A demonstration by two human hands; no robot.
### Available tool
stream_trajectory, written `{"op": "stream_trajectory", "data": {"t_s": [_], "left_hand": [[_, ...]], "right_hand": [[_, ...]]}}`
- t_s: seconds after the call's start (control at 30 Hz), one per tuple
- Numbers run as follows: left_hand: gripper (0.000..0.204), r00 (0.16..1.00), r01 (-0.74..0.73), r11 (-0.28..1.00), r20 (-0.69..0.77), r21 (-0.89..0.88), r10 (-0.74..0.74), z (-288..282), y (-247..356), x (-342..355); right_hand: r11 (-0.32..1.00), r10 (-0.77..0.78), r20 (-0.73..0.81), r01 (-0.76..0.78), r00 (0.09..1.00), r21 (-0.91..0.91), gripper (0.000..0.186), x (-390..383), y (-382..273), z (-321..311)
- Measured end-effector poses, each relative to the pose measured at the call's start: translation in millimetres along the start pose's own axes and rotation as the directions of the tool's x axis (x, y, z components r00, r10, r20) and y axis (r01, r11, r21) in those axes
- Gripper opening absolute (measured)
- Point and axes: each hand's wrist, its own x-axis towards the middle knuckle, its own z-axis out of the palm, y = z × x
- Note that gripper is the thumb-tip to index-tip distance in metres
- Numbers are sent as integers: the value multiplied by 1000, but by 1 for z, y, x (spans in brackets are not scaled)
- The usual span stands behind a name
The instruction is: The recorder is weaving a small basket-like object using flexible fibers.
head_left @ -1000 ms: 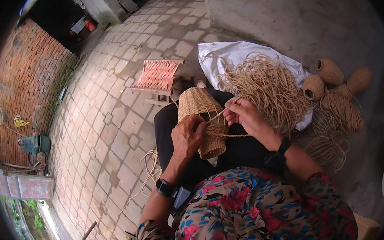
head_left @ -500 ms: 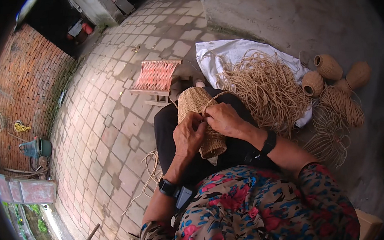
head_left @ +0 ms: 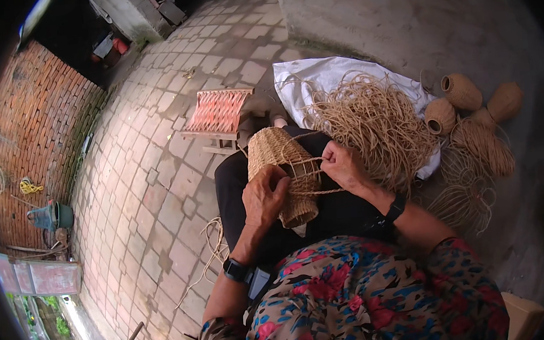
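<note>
A woven straw basket [head_left: 273, 144] with an open lattice band round its middle lies across my dark-trousered lap. My left hand [head_left: 262, 196] is closed on the basket's left side, thumb against the weave. At the basket's right, my right hand [head_left: 342, 163] pinches a thin straw cord [head_left: 313, 160] that stretches to the lattice. Another length of cord runs rightward from the basket's lower part, below my right fingers.
A white sack [head_left: 293, 79] under tangled cord [head_left: 370, 124], several woven vessels [head_left: 461, 91], wire frames [head_left: 460, 200] and a cord coil [head_left: 491, 153] lie right. A red-woven stool [head_left: 219, 110] stands ahead. A brick wall [head_left: 30, 106] and green tub [head_left: 58, 215] are left.
My right hand moved in over the basket half a second ago and has since drawn back rightward with cord pinched, leaving it stretched. My left hand stays on the basket.
</note>
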Motion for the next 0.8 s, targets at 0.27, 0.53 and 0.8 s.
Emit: {"op": "stream_trajectory", "data": {"t_s": [0.27, 0.53, 0.8], "left_hand": [[15, 998, 47, 997, 50, 67, -50, -6, 8, 7], [17, 993, 52, 992, 103, 119, -64, -4, 10, 13], [16, 989, 143, 985, -17, -94, -146, 1, 4, 1]], "right_hand": [[473, 195, 547, -567, 814, 675, 11, 6, 4, -19], [780, 358, 406, -508, 841, 365, 15, 4, -6, 16], [959, 236, 346, -275, 908, 66, 28, 17, -13, 17]]}}
